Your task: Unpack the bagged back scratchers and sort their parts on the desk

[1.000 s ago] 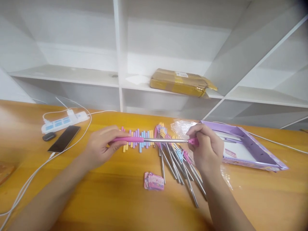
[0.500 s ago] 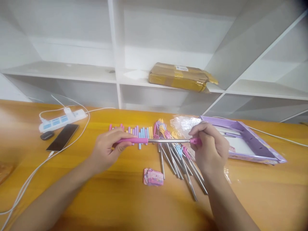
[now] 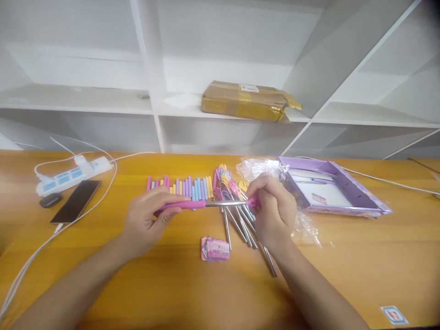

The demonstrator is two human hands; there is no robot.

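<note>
My left hand (image 3: 144,222) is closed around the pink handle of a back scratcher (image 3: 225,203), held level above the table. My right hand (image 3: 275,208) pinches its pink head, mostly covered by the fingers. A short stretch of metal rod shows between the two hands. Behind my left hand lies a row of coloured handle sleeves (image 3: 188,187) in pink, yellow, purple and blue. Several metal rods with small hand-shaped heads (image 3: 237,224) are heaped beneath and beside my right hand. Nearer to me sits a small stack of pink cards (image 3: 216,249).
A purple open box (image 3: 347,208) stands at the right, with crumpled clear plastic (image 3: 263,168) beside it. At the left are a power strip (image 3: 74,176), a phone (image 3: 76,201), a dark case (image 3: 50,200) and white cables. A taped parcel (image 3: 247,101) rests on the shelf.
My right hand has come closer to my left, and the bare length of rod between them has become shorter. The view has shifted slightly, bringing a sticker at the lower right into sight.
</note>
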